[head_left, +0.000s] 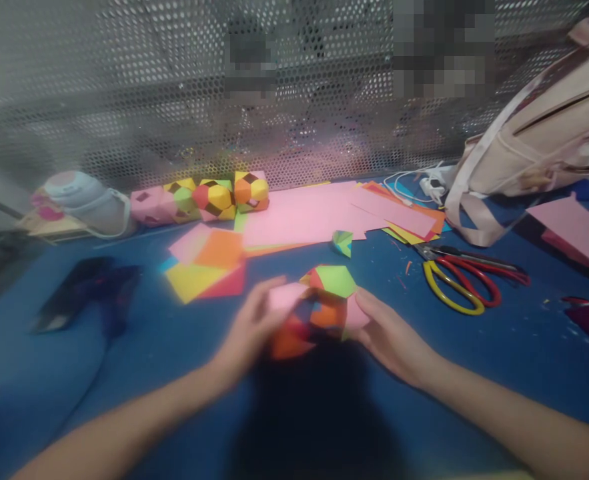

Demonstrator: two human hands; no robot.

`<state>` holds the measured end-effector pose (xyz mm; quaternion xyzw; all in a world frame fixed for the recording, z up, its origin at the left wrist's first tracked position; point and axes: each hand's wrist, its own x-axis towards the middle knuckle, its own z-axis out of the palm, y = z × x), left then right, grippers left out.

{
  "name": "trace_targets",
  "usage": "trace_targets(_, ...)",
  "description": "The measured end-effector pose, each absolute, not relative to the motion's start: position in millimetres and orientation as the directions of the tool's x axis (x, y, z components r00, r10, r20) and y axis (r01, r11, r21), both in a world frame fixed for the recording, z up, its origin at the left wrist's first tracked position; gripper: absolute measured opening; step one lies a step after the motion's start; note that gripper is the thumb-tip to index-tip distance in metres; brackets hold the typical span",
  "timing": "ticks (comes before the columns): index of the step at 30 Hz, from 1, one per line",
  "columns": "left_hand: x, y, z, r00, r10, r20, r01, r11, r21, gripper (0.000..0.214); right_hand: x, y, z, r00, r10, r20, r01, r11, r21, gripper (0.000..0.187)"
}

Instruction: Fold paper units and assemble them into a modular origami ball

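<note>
Between my two hands is a folded paper ball (335, 283) in green, pink, orange and red, with a dark opening facing me. My left hand (254, 320) grips its pink left side, slightly blurred. My right hand (387, 330) holds the pink right side, thumb on top. Just beyond the ball lies a small folded green paper piece (343, 243). Loose coloured paper squares (204, 267) are spread to the left, in pink, orange, yellow and red. Long pink paper sheets (294, 217) lie behind, on top of other colours.
Several finished paper balls (215, 199) line the back by a pale bottle (87, 200). Yellow and red-handled scissors (457, 283) lie at right, near a beige bag (534, 133). A dark corded tool (109, 293) rests left on the blue table (164, 360); perforated metal (174, 120) stands behind.
</note>
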<state>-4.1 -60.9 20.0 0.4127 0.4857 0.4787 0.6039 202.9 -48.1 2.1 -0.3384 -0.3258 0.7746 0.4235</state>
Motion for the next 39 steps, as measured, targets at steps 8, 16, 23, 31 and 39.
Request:
trace_targets(8,-11,-61,19,0.056,0.998,-0.014,0.017,0.013,1.0,0.036,207,-52,9,-0.433,0.874,-0.219,-0.374,-0.395,-0.839,0.045)
trace_targets(16,-20,-62,22,0.153,0.97,0.19,0.246,-0.224,0.943,0.039,209,-57,16,-0.463,0.854,-0.237,-0.337,-0.417,-0.844,0.049)
trace_targets(23,-20,-61,20,0.164,0.97,0.18,0.258,-0.218,0.941,0.038,207,-56,14,-0.481,0.848,-0.221,-0.358,-0.42,-0.834,0.053)
trace_targets(31,-19,-61,19,0.138,0.978,0.158,0.268,-0.19,0.945,0.037,206,-57,11,-0.488,0.831,-0.269,-0.294,-0.446,-0.845,0.052)
trace_targets(39,-12,-60,26,0.091,0.992,0.09,0.232,-0.109,0.966,0.033,205,-55,6,-0.48,0.841,-0.25,-0.273,-0.414,-0.868,0.046)
